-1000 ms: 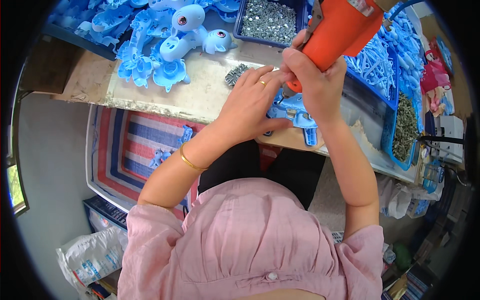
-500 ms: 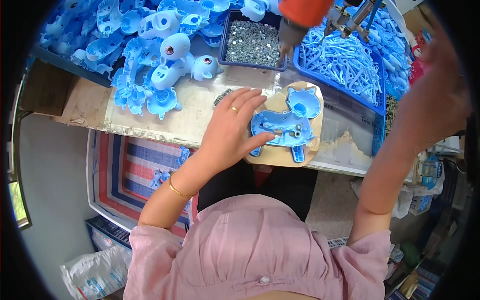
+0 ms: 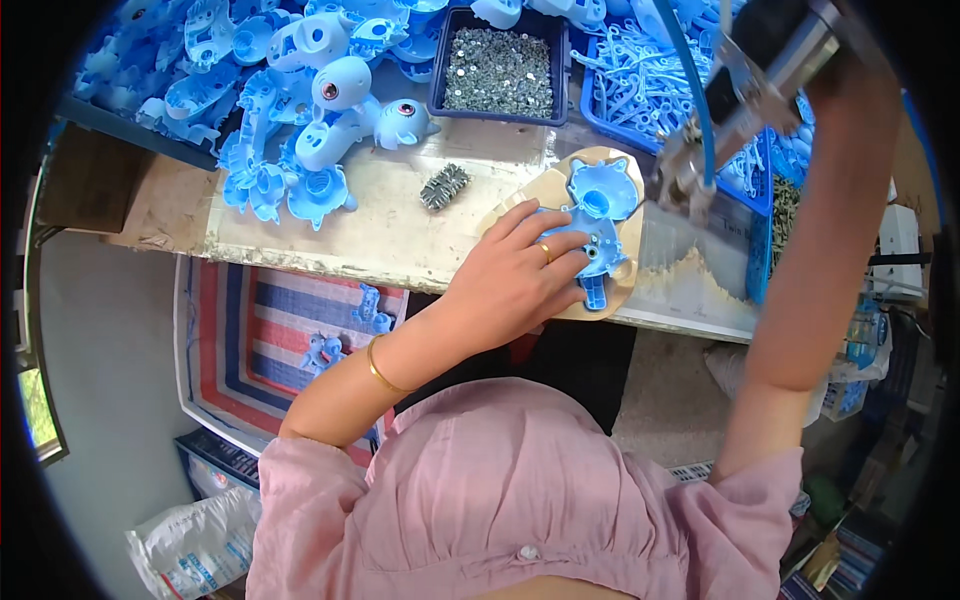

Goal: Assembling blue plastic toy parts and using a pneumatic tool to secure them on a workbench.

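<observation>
My left hand [image 3: 528, 258] lies over a light blue animal-shaped toy shell [image 3: 603, 188], fingers curved down on its body. Much of the body is hidden under it; the head cup and one leg show. The shell sits hollow side up in a tan fixture board [image 3: 626, 275]. At the upper right, my right hand [image 3: 858, 85] is blurred at a black and silver power screwdriver [image 3: 745, 110] with a blue hose. I see it as gripping the tool, though its fingers are hidden. The thin bit points down-left, close to the head cup.
A clump of metal pieces [image 3: 444, 187] lies left of the board. Behind stand a dark tray of small screws [image 3: 500, 72] and a blue basket of thin blue parts [image 3: 635, 85]. Blue shells [image 3: 325, 110] heap at the left. Below the table edge is a striped-lined bin [image 3: 275, 330].
My left hand has moved right, onto the shell. My right hand has moved up, and the silver-ended screwdriver has come lower and nearer. The red-orange tool has left view.
</observation>
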`<state>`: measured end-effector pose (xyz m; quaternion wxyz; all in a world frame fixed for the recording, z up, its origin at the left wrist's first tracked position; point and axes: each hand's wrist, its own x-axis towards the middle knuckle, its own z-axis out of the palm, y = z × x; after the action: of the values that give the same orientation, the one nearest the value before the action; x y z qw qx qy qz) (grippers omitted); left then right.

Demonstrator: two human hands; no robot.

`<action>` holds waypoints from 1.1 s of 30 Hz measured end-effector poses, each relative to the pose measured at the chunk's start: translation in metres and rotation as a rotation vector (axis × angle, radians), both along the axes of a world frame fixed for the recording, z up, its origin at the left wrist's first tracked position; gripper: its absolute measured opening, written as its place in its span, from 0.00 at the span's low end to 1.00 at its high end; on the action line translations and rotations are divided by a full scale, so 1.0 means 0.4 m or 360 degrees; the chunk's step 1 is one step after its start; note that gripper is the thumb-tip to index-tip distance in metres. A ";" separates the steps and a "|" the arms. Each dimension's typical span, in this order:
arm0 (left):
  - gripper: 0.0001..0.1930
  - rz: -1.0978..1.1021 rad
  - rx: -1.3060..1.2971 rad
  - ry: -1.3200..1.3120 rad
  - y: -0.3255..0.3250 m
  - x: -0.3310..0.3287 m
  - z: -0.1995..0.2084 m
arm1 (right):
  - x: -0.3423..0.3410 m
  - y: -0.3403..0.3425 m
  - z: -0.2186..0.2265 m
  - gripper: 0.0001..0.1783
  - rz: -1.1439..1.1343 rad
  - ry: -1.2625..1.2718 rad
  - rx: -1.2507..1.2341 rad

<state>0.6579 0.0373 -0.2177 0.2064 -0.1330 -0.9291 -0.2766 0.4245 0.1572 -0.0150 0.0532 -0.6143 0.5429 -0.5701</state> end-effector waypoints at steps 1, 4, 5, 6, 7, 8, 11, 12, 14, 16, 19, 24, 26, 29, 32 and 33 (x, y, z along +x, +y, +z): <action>0.16 0.0024 -0.0048 0.0031 0.002 -0.004 -0.009 | 0.083 -0.025 -0.010 0.25 -0.0107 -0.0226 -0.0120; 0.13 0.0034 -0.0103 0.0081 0.005 -0.014 -0.028 | 0.026 -0.013 -0.053 0.22 -0.0043 -0.0346 -0.0212; 0.12 0.0024 -0.0112 0.0092 0.005 -0.015 -0.035 | 0.064 -0.050 -0.050 0.23 0.0133 -0.0252 -0.0186; 0.12 0.0024 -0.0105 0.0081 0.004 -0.013 -0.038 | 0.186 -0.005 -0.106 0.28 -0.0548 -0.0600 -0.0333; 0.11 0.0040 -0.0138 0.0080 0.005 -0.015 -0.035 | 0.182 -0.002 -0.102 0.28 -0.0557 -0.0601 -0.0331; 0.11 0.0057 -0.0170 0.0080 0.006 -0.017 -0.033 | 0.175 -0.001 -0.092 0.30 -0.0418 -0.0516 -0.0260; 0.11 0.0058 -0.0188 0.0089 0.010 -0.021 -0.032 | 0.213 -0.021 -0.088 0.33 -0.0528 -0.0391 -0.0258; 0.11 0.0051 -0.0187 0.0087 0.013 -0.024 -0.032 | 0.217 -0.019 -0.091 0.33 -0.0620 -0.0421 -0.0236; 0.11 0.0067 -0.0187 0.0092 0.010 -0.020 -0.034 | 0.231 -0.036 -0.105 0.32 -0.0749 -0.0489 -0.0250; 0.11 0.0080 -0.0201 0.0080 0.011 -0.019 -0.029 | 0.251 -0.046 -0.105 0.32 -0.0871 -0.0515 -0.0275; 0.11 0.0086 -0.0188 0.0060 0.016 -0.016 -0.023 | 0.305 -0.041 -0.111 0.31 -0.1129 -0.0564 -0.0251; 0.10 0.0078 -0.0211 0.0014 0.017 -0.016 -0.023 | 0.286 -0.018 -0.115 0.29 -0.0972 -0.0722 -0.0266; 0.09 0.0069 -0.0187 0.0078 0.027 -0.020 -0.025 | 0.270 -0.030 -0.061 0.28 -0.0980 -0.0731 -0.0303; 0.08 0.0088 -0.0244 0.0048 0.020 -0.005 -0.009 | 0.153 -0.039 -0.023 0.24 -0.0741 -0.0362 -0.0400; 0.09 0.0052 -0.0044 0.0105 0.016 0.000 0.075 | 0.078 0.003 0.078 0.32 -0.0681 -0.0154 0.0106; 0.10 -0.0003 0.0112 0.0041 0.005 0.012 0.109 | 0.066 -0.003 0.079 0.34 -0.0576 -0.0192 0.0104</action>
<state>0.6626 0.0394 -0.1743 0.2227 -0.1299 -0.9159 -0.3077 0.4509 0.1562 0.0167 0.0021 -0.4694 0.6585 -0.5882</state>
